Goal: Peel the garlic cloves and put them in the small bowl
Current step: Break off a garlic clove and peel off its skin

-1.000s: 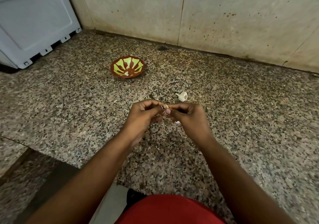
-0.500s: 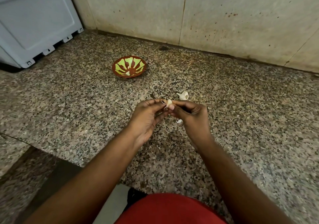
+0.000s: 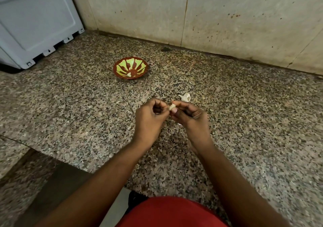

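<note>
Peeling is under way on a small pale garlic clove (image 3: 172, 107), which sits pinched between the fingertips of both hands, held above the speckled granite tabletop (image 3: 87, 104) near the middle of the scene. The left hand (image 3: 150, 118) has its fingers curled in, its grip closed on the left side of the clove; the right hand (image 3: 190, 116) pinches the clove's right side with thumb and forefinger, a pale thumbnail pressing just under it. How much skin is still on the clove cannot be told at this size.

Just beyond the right hand, on the far side, lies the rest of the white garlic bulb (image 3: 185, 97) on the tabletop, apart from the fingers. A few pale scraps that look like papery skin (image 3: 177, 128) lie on the stone below the hands.

Farther off and to the left stands the small round bowl, brown-red with a yellow-green ray pattern (image 3: 130, 68). It holds what seems to be a pale piece or two, perhaps peeled cloves.

The clove is small and probably slick once bared, so a hard pinch could squirt it out onto the stone or off the near edge. The bowl is well apart from the hands, so a careless toss could miss it.
</note>
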